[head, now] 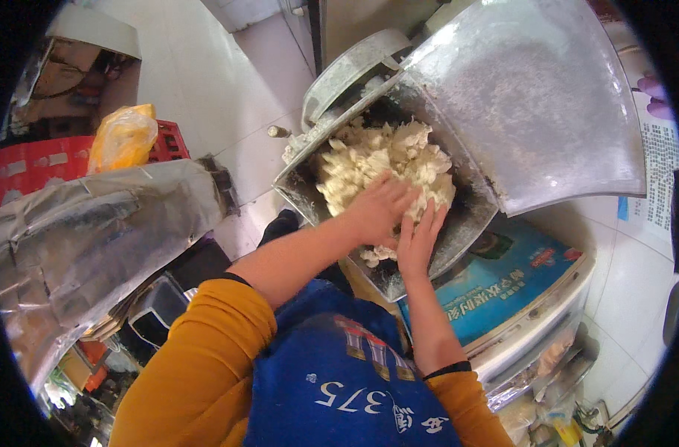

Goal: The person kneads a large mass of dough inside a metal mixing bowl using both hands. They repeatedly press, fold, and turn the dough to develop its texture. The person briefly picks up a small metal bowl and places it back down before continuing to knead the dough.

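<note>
A heap of pale, shaggy dough (387, 151) lies in the metal trough (479, 215) of what looks like a dough mixer. My left hand (381, 209) rests on the front of the heap, palm down, its fingers stretched out over the dough. Close beside it, my right hand (422, 240) touches the dough's right front edge with its fingers extended. Neither hand visibly grasps a piece. A small lump (379, 255) sits apart near the trough's front corner. The curved metal lid (535, 106) is swung back to the right.
A rounded metal housing (350, 70) adjoins the trough's far left side, with a short knob (278, 132) near it. A foil-like covered surface (110, 223) stands left, before a red plastic crate (171, 139) and a yellow bag (124, 137). A blue printed box (501, 279) lies at right.
</note>
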### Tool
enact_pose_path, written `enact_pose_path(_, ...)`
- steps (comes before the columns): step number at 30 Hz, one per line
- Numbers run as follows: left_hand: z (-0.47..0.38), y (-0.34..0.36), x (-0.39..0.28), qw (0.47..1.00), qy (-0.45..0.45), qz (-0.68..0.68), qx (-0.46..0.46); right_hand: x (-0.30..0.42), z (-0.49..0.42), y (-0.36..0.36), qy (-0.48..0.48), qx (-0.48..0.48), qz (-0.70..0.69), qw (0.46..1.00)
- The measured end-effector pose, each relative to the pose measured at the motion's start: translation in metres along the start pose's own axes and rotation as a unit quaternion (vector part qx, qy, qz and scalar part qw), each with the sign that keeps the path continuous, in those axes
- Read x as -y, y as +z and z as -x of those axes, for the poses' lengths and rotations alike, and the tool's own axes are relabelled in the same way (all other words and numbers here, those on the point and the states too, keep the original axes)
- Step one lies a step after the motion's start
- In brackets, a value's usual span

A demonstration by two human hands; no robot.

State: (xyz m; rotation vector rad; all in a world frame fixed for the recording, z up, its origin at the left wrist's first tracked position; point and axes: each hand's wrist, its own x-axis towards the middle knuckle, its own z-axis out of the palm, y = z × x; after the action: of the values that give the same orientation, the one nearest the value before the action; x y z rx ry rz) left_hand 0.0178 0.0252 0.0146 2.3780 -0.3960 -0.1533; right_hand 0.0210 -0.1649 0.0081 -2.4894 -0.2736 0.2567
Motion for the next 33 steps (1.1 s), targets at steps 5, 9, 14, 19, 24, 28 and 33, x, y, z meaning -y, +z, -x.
enact_pose_path(5,0.032,-0.032,0.046,0.983,-0.055,-0.08,0.153,0.027,-0.042,-0.001,-0.068,-0.001,0.088,0.994)
enact_pose_path(9,0.049,-0.046,0.067,0.985,-0.1,-0.081,0.114,0.054,-0.034,-0.003,-0.16,0.051,0.185,0.968)
enact_pose_path(14,0.053,-0.043,0.076,0.984,-0.132,-0.024,0.116,0.074,-0.012,0.023,-0.123,0.109,0.112,0.98)
enact_pose_path(19,0.051,-0.049,0.078,0.983,-0.097,0.012,0.158,0.066,-0.011,0.022,-0.118,0.093,0.118,0.982)
enact_pose_path(24,0.039,-0.05,0.059,0.976,-0.065,-0.033,0.205,0.052,0.001,0.013,-0.068,0.049,0.11,0.99)
enact_pose_path(28,0.035,-0.043,0.036,0.975,-0.075,-0.004,0.211,0.043,0.007,0.018,-0.082,0.023,0.06,0.995)
enact_pose_path(33,0.041,-0.023,0.016,0.986,-0.032,0.003,0.164,0.037,0.03,0.016,-0.059,0.02,0.102,0.993)
